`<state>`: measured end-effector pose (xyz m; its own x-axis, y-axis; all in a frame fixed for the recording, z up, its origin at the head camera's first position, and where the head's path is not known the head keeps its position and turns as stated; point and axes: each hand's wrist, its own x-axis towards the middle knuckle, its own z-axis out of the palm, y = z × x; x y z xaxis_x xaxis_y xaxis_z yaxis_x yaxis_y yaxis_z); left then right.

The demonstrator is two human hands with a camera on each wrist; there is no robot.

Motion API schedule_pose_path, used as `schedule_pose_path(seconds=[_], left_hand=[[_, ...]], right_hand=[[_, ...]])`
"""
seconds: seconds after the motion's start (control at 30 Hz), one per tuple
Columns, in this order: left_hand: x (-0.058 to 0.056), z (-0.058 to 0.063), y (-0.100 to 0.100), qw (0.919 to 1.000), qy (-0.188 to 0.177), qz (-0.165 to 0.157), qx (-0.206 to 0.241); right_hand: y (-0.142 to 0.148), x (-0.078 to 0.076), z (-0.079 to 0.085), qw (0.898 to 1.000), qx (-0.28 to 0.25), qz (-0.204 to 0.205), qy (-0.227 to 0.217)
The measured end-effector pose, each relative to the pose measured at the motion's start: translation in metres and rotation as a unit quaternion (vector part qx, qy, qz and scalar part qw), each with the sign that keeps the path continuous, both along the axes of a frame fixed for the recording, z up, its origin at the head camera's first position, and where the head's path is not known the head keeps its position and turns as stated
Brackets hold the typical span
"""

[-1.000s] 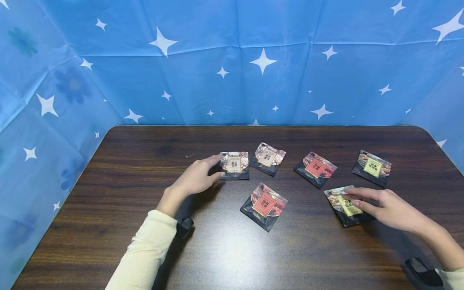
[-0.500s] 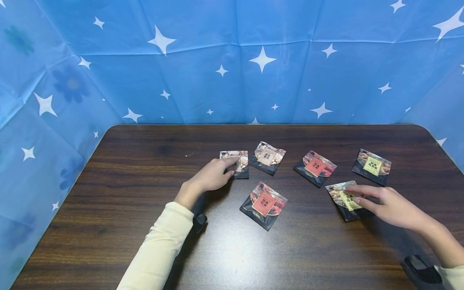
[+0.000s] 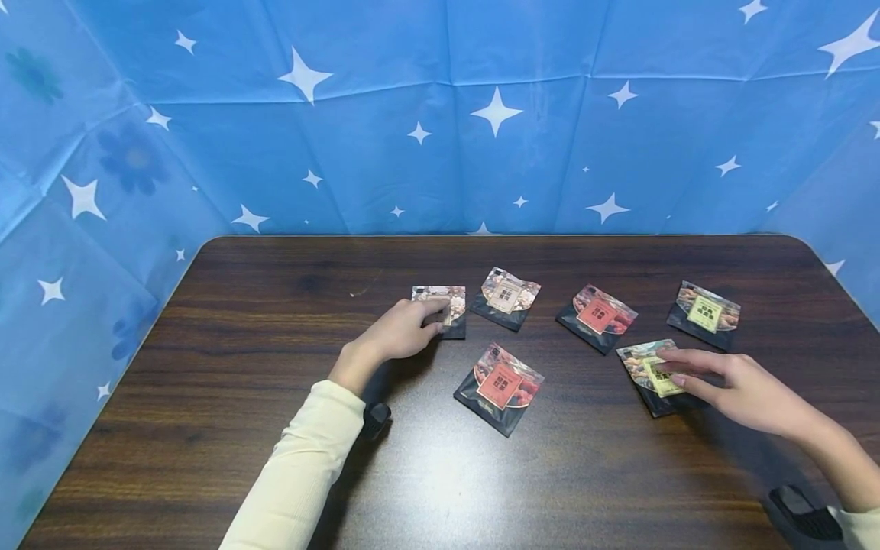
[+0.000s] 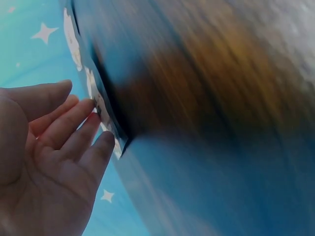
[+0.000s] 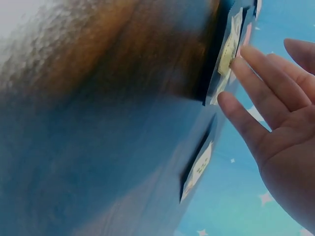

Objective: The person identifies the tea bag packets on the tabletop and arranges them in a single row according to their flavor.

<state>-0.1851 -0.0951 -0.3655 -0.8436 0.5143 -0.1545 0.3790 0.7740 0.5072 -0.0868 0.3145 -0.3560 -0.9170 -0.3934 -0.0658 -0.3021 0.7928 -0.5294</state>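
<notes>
My left hand (image 3: 399,330) lies over a black sachet with a beige label (image 3: 455,312), its fingertips on the printed face and covering part of the label. In the left wrist view the fingers of that hand (image 4: 64,142) are extended, with fingertips against the sachet (image 4: 106,110). On the right, my right hand (image 3: 749,393) rests its fingertips on a black sachet with a yellow-green label (image 3: 646,374). The right wrist view has the same hand (image 5: 275,103) with loosely straight fingers touching that sachet (image 5: 226,56). Both sachets lie flat on the table.
A second beige-label sachet (image 3: 506,299) lies just right of the left hand's one. Two red-label sachets (image 3: 499,388) lie in the middle, the other red-label sachet (image 3: 596,318) farther back. Another yellow-green-label sachet (image 3: 704,315) is at the back right. A blue star-patterned cloth (image 3: 385,153) hangs behind the table (image 3: 227,397).
My left hand has come rightward onto the beige-label sachet, which has since shifted slightly left. The yellow-green-label sachet under my right hand has slid slightly away from me and turned a little.
</notes>
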Motion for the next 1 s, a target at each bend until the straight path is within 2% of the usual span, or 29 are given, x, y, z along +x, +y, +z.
schedule_pose_path(seconds=[0.2, 0.37, 0.5, 0.63, 1.0], left_hand=[[0.003, 0.000, -0.014, 0.9998, 0.017, 0.004, 0.011], [0.005, 0.001, -0.029, 0.9994, 0.006, 0.023, 0.026], [0.004, -0.002, -0.042, 0.9987, -0.010, 0.033, 0.038], [0.006, -0.002, -0.055, 0.9985, -0.001, 0.035, 0.042], [0.008, -0.004, -0.104, 0.9977, 0.025, 0.049, 0.041]], right_hand=[[0.001, -0.001, -0.002, 1.000, -0.001, 0.006, 0.012], [0.002, -0.003, -0.004, 1.000, -0.015, 0.012, 0.020], [0.003, -0.003, -0.005, 1.000, 0.001, 0.000, 0.030], [0.004, -0.003, -0.005, 0.999, 0.023, -0.008, 0.040], [0.005, -0.003, -0.004, 1.000, 0.022, -0.004, 0.009]])
